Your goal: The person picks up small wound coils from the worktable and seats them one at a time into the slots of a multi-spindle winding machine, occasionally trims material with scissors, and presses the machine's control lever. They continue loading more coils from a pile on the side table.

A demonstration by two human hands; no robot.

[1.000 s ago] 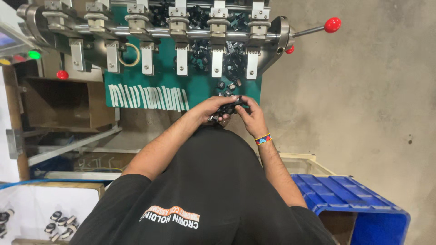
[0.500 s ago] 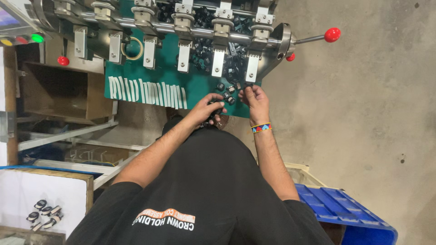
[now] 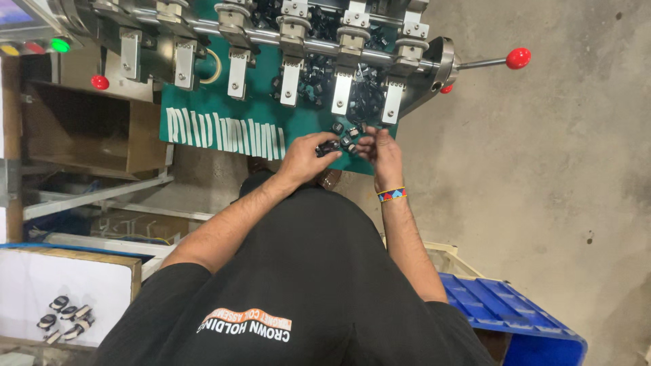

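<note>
My left hand (image 3: 305, 159) rests at the near edge of a green machine plate (image 3: 203, 102), its fingers closed on a small black part (image 3: 329, 146). My right hand (image 3: 383, 150), with a beaded wristband (image 3: 392, 194), is just right of it and pinches among several loose small black parts (image 3: 349, 132) on the plate. More black parts (image 3: 366, 95) are heaped behind a row of metal clamp arms (image 3: 290, 64). The two hands are almost touching.
A lever with a red knob (image 3: 518, 58) sticks out right of the machine. White strips (image 3: 227, 132) lie on the plate's left. A cardboard box (image 3: 81, 129), a white box with several metal clips (image 3: 64, 318) and a blue crate (image 3: 515, 312) stand around me on the concrete floor (image 3: 556, 169).
Both hands have reached a little farther onto the green plate and drawn slightly apart. The view has shifted, with the machine now sitting more to the left.
</note>
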